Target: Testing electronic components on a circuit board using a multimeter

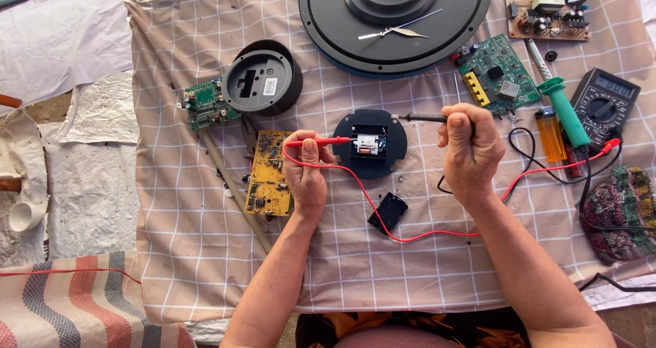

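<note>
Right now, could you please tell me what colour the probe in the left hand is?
Red; the probe shows best in the head view.

A round module (370,144) is lying at frame centre on the checked cloth (178,239). The left hand (305,174) is sitting just left of it, the right hand (470,146) just right. A large disc (328,20) is lying above, a multimeter (604,103) at far right, and a small cover (387,212) is lying below the module.

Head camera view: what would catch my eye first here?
Two hands at the centre: the left hand holds a red probe and the right hand a black probe, both tips at a small round black clock mechanism. Above lies a big black dial; a multimeter sits far right.
</note>
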